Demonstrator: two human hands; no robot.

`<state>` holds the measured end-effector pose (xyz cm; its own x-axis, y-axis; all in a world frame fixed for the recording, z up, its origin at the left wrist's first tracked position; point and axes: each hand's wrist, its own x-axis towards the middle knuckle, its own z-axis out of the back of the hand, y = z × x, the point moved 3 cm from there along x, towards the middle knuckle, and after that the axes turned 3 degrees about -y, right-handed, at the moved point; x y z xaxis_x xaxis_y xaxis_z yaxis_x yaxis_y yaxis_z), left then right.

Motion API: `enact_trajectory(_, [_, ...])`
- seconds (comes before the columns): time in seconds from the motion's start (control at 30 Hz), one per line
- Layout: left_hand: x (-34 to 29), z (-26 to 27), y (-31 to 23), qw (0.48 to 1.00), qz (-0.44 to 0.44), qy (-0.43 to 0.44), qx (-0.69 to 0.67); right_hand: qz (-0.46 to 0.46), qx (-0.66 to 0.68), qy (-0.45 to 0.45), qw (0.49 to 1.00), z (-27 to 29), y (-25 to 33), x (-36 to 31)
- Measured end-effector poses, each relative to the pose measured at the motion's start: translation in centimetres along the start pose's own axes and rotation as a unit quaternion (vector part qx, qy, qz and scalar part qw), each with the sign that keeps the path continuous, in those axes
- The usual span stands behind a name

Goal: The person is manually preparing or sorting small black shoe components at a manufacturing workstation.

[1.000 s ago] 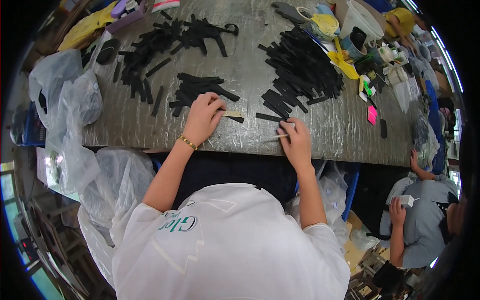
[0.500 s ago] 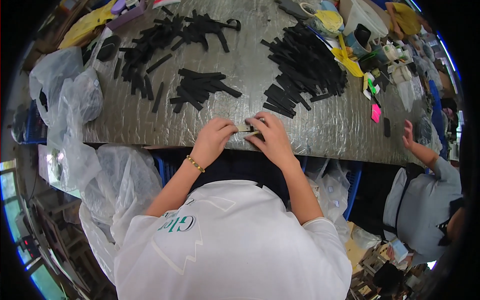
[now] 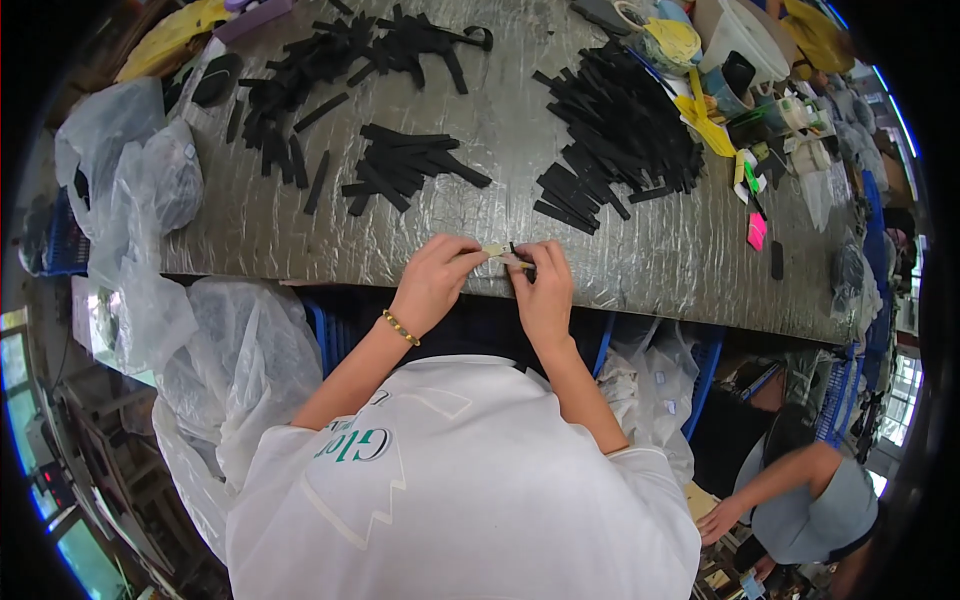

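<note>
Near the front edge of the table, my left hand point(image 3: 433, 280) pinches a small pale flat piece point(image 3: 494, 249) between thumb and fingers. Close beside it, my right hand point(image 3: 545, 292) is closed at the piece's other end, where a narrow dark bit and a thin yellowish edge show. Its fingers partly hide what they grip. Beyond my hands lies a small pile of black strips point(image 3: 405, 165). A larger heap of black strips point(image 3: 625, 125) spreads to the right, and a loose tangle of strips point(image 3: 300, 85) lies farther left.
Clear plastic bags point(image 3: 245, 360) hang at the table's left front. Along the right side are a tub point(image 3: 735, 45), yellow scraps point(image 3: 703, 115), a pink piece point(image 3: 756, 229) and a dark oblong piece point(image 3: 777, 260). A person in grey point(image 3: 815, 505) bends down at the lower right.
My right hand has drawn in its spread fingers and closed around its end of the pale piece. The person at the right has bent down, taking their arm away from the table.
</note>
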<state>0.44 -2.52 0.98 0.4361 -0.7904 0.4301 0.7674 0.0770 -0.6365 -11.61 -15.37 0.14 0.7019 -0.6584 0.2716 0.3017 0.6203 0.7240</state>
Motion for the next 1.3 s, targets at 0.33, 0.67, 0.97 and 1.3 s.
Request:
enact_trajectory(0.33, [0.3, -0.5, -0.3, 1.000, -0.004, 0.011, 0.015, -0.007, 0.017, 0.019, 1.000, 0.6, 0.0, 0.4])
enact_trajectory(0.67, [0.7, -0.5, -0.7, 0.997, -0.020, 0.036, 0.061, -0.150, 0.219, 0.094, 0.959, 2.8, -1.1, 2.6])
enact_trajectory(0.97, [0.8, -0.8, -0.6, 0.996, -0.037, 0.032, 0.072, -0.066, 0.189, 0.097, 0.975, 1.5, -0.9, 2.6])
enact_trajectory(1.3, [0.3, -0.9, -0.6, 0.997, -0.023, 0.036, 0.067, -0.054, 0.160, 0.094, 0.981, 1.5, -0.9, 2.3])
